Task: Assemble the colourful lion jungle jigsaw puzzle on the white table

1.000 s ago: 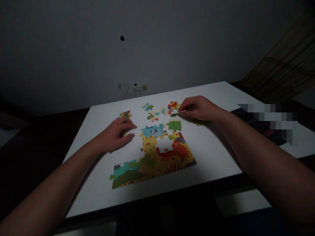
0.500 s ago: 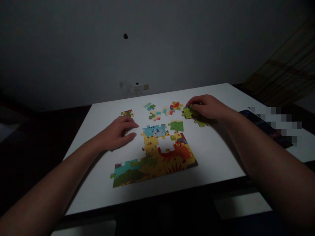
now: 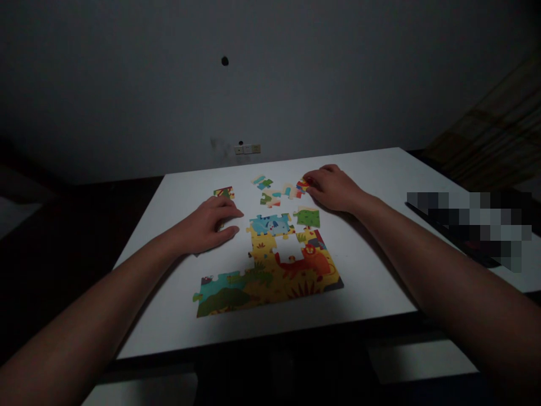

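A partly joined colourful jigsaw [image 3: 270,270] lies near the front of the white table [image 3: 380,282], with a gap in its middle. My left hand [image 3: 209,225] lies flat on the table just left of it, fingers stretched out and holding nothing. My right hand [image 3: 333,189] rests palm down behind the jigsaw, its curled fingertips closed on a red and yellow piece [image 3: 301,185]. A loose green piece [image 3: 307,217] lies just in front of that hand. More loose pieces [image 3: 273,196] are scattered between the hands, and one [image 3: 224,192] lies beyond my left hand.
A dark flat object [image 3: 473,248], partly pixelated, lies on the table's right side. A wall socket [image 3: 247,149] is on the grey wall behind. A woven mat or blind [image 3: 490,135] leans at the far right. The room is dim.
My right hand put down a thin piece, passed over the green pieces at the right, then moved left onto the red and yellow piece. The green pieces are now hidden. My left hand stayed still.
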`<state>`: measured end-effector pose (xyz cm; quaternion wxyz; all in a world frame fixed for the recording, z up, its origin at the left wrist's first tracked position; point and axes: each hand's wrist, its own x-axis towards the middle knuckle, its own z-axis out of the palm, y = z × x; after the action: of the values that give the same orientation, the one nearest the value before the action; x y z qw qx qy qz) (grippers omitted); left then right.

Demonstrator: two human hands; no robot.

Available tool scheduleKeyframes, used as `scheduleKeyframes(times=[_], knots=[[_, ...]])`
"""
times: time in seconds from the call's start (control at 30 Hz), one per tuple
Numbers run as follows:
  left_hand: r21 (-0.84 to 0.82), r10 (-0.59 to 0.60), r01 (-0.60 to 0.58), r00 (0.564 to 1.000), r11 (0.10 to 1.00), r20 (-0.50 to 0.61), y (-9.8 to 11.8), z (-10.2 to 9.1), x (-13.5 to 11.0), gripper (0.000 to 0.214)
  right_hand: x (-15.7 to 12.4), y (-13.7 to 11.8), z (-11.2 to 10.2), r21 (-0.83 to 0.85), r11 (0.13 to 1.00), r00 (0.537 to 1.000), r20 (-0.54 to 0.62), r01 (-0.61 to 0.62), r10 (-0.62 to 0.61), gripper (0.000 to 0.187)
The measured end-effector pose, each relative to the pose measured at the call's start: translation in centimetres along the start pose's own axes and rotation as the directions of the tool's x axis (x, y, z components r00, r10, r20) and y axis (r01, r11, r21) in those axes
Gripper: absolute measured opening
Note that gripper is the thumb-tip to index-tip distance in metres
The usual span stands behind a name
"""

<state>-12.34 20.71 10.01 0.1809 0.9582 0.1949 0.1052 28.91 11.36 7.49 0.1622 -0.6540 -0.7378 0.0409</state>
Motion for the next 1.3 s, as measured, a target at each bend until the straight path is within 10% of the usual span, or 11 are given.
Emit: scheduleKeyframes(times=[0.33, 0.47, 0.6, 0.93, 1.3], knots=[[-0.002, -0.002, 0.002, 1.0, 1.0, 0.014, 0.0, -0.1, 0.1, 0.051, -2.2, -2.9, -3.2, 0.549, 0.835, 0.965, -0.195, -0.041, 0.175, 0.053], [-0.008, -0.017, 0.017, 1.0, 1.0, 0.024, 0.2, -0.2, 0.1, 0.052, -3.8, -6.5, -4.1, 0.783, 0.621, 0.975, 0.171, -0.048, -0.141, 0.056], [-0.017, -0.042, 0.042, 0.999, 0.999, 0.022, 0.4, -0.3, 0.1, 0.054, -4.5, -9.3, -3.2, 0.679, 0.721, 0.886, 0.243, 0.135, -0.395, 0.037], [0.005, -0.029, 0.029, 0.999, 1.0, 0.023, 0.7, -0.4, 0.0, 0.054, -4.4, -10.4, -0.7, 0.568, 0.763, 0.896, 0.096, 0.308, -0.434, 0.069], [0.007, -0.024, 0.024, 0.999, 1.0, 0.024, 0.6, -0.4, 0.0, 0.054, -4.1, -10.0, -0.4, 0.512, 0.752, 0.838, 0.107, 0.415, -0.535, 0.036]])
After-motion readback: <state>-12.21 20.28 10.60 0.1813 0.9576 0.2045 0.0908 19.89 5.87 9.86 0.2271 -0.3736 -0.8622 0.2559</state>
